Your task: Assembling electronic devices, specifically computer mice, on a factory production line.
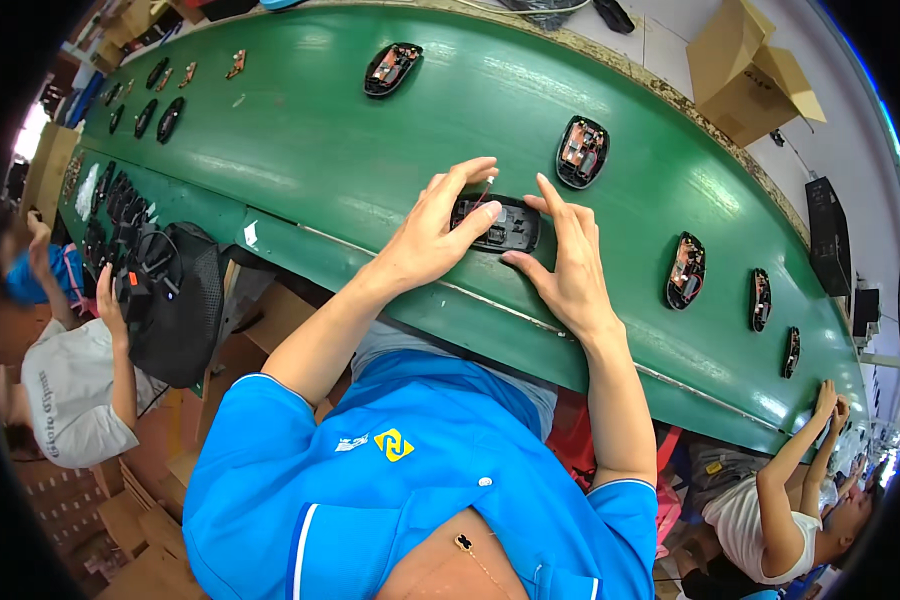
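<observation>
A black computer mouse shell point(513, 228) lies on the green work surface in front of me, its inside facing up. My left hand point(438, 222) holds its left end, the thumb pressed on the inside and the other fingers bent round the far side. Beside those fingertips a small white connector point(490, 181) on thin wires sticks up from the shell. My right hand point(573, 250) grips the right end, with its thumb at the near edge and its fingers at the far edge. My left fingers partly hide the shell's left end.
Open mouse halves with copper-coloured boards, one point(582, 152) just beyond my right hand and another point(686, 270) to the right, are spread along the green conveyor belt point(300, 130). A metal strip point(510, 312) runs along its near side. Co-workers sit at left and right. A cardboard box point(745, 85) stands beyond.
</observation>
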Motion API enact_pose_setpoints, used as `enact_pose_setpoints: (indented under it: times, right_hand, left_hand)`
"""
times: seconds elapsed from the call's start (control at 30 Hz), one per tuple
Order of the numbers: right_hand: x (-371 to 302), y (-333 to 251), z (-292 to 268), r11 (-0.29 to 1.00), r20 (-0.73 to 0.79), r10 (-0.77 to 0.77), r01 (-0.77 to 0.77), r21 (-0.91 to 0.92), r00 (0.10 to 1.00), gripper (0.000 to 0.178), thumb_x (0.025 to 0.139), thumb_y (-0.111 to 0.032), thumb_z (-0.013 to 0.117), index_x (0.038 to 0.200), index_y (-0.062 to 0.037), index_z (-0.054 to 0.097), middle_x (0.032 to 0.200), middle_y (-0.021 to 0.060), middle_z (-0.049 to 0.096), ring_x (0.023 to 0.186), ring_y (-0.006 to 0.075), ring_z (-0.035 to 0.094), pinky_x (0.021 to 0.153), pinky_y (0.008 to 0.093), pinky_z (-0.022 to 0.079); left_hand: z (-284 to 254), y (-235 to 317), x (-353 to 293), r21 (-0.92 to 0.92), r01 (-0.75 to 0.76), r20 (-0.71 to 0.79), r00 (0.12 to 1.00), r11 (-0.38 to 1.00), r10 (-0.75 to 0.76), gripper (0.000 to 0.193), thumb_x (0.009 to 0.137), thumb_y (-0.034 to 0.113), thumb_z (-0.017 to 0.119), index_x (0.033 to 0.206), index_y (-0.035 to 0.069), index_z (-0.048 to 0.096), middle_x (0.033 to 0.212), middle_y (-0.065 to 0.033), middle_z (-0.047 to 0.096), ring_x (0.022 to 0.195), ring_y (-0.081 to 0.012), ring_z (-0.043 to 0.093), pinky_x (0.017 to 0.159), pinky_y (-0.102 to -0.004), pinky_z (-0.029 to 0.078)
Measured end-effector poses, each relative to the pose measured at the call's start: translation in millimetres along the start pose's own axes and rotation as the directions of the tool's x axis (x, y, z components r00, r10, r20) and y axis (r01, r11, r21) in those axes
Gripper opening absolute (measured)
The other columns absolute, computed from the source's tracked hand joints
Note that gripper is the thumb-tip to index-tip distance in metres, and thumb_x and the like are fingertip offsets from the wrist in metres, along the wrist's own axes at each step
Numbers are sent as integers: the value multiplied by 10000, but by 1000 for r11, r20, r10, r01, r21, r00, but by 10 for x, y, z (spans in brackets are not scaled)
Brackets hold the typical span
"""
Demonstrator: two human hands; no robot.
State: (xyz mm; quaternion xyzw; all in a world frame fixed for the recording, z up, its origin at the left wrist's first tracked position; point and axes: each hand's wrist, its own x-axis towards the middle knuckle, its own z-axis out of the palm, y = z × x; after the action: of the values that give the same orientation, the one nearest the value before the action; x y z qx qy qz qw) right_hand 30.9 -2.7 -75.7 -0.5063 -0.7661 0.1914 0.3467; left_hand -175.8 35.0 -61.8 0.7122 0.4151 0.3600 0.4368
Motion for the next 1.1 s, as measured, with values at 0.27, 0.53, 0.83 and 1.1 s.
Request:
enact_pose_setpoints:
  times: [0.27,0.53,0.83,1.1]
  right_hand:
    - [24,-1,-1,978,43,-69,76,-195,997,658,795,-231,770,1410,-180,541,1311,78,558,1140,263,509,967,385,401]
    - [34,-83,-28,969,106,4,22,-245,994,451,806,-259,754,1250,-252,680,1319,110,506,1146,295,481,989,427,351]
    - [52,-148,25,952,108,19,15,-306,994,480,794,-253,768,1264,-252,675,1348,112,475,1166,295,447,1010,420,330]
    - [60,-115,-17,977,-58,-30,17,-212,998,457,784,-208,772,1232,-168,691,1335,109,519,1169,286,443,1017,413,344]
  left_hand:
    - [-148,142,-286,-378,-58,202,969,924,143,499,943,66,576,1423,8,452,1261,-160,632,1169,-234,590,1024,-381,460]
    - [-585,-25,-22,-5,-298,-62,953,955,297,391,881,60,645,1268,13,613,1281,-125,626,1162,-273,585,1037,-391,446]
    - [-3329,-1994,1360,503,685,-806,592,527,-1,524,877,315,592,1354,100,579,1324,-222,563,1214,-407,533,1029,-459,456]
    - [-3430,-1997,1352,538,756,-774,618,372,-136,439,915,278,550,1348,216,589,1362,-184,538,1217,-356,508,1009,-477,422]
